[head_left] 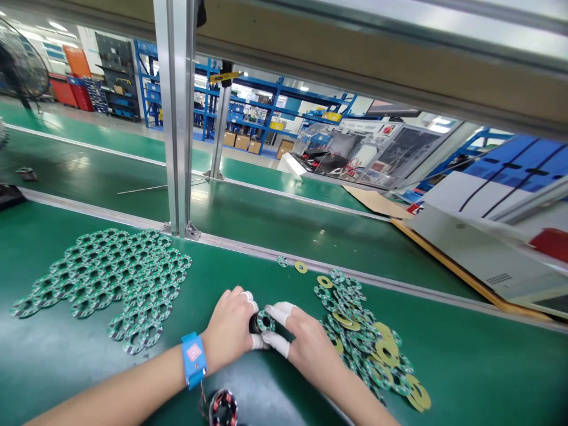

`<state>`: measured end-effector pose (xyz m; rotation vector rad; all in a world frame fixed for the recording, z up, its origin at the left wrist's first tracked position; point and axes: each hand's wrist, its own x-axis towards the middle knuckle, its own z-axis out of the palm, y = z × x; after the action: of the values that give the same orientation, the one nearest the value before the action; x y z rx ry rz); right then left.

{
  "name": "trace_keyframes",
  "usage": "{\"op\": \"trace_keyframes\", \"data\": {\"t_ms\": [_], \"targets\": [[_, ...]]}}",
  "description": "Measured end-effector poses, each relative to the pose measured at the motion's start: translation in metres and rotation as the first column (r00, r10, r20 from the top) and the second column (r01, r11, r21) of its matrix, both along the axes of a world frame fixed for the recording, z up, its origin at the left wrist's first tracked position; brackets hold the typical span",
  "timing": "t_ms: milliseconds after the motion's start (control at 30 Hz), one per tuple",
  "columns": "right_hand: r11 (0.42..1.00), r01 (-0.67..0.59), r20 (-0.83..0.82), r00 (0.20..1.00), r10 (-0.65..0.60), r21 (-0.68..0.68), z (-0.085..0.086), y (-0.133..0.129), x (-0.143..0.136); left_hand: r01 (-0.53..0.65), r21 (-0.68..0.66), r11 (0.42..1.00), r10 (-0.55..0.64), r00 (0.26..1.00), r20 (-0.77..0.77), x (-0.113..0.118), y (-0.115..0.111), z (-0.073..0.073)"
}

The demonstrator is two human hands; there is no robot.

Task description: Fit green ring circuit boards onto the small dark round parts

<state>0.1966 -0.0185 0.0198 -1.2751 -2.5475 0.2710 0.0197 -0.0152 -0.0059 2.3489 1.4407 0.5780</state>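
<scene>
A green work mat (80,378) fronts a green conveyor belt (275,222), with an aluminium frame post (177,118) rising between them. Beyond lie a glossy green floor (89,133), blue storage racks (248,112) holding cardboard boxes (242,141), and a standing fan (20,65) at left under bright ceiling lights.

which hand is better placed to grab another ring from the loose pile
Right, probably. The right hand lies beside the loose pile of rings; the left hand is on the far side, holding the black part.

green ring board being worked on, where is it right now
In the head view, low centre: the green ring board sits on a dark part, pinched between left hand and right hand.
</scene>
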Motion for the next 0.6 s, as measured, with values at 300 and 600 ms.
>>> {"op": "trace_keyframes", "data": {"t_ms": [300,600], "targets": [[0.998,0.026,0.006,1.000,-0.026,-0.059,0.000,-0.001,-0.002,-0.016,-0.023,1.000,0.015,1.000,-0.024,0.001,0.000,0.002],[0.984,-0.005,-0.244,0.969,-0.040,-0.179,0.008,0.002,-0.014,-0.026,-0.022,0.999,0.025,0.999,-0.036,0.003,-0.003,-0.001]]}}
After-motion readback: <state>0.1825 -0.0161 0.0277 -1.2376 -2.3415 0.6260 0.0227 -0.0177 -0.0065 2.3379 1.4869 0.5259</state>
